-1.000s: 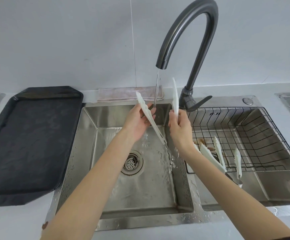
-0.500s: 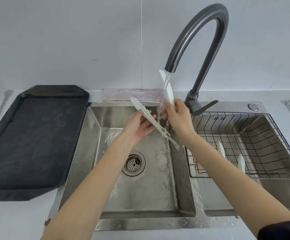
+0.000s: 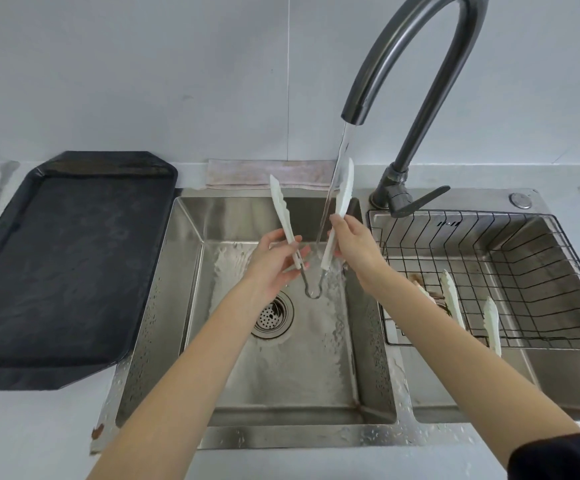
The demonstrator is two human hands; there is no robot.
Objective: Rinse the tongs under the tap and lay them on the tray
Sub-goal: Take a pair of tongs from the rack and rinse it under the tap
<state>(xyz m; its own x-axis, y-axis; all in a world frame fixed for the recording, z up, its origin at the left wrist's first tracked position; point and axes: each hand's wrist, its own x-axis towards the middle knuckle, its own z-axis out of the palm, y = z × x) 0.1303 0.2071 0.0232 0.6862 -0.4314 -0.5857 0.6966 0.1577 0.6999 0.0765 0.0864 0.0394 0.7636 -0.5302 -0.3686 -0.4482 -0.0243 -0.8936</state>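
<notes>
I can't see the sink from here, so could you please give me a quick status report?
Left hand and right hand each grip one arm of the tongs, spread under the running tap. Tray not yet reached. Nothing in the way.

We see the tongs (image 3: pixel 316 233) held over the left sink basin (image 3: pixel 191 271), their hinge pointing down and arms spread upward, the left hand (image 3: pixel 274 261) on the left arm and the right hand (image 3: pixel 354 247) on the right. The tap (image 3: pixel 416 74) stands behind, between the two basins, its stream (image 3: pixel 337 174) falling between the arms. The drain (image 3: pixel 273 315) lies below the left hand. The tray (image 3: pixel 63 265) sits on the counter left of the sink; a folded cloth (image 3: pixel 267 173) lies behind the basin. In the right basin, a wire rack (image 3: pixel 510 271) holds more tongs (image 3: pixel 454 306).
</notes>
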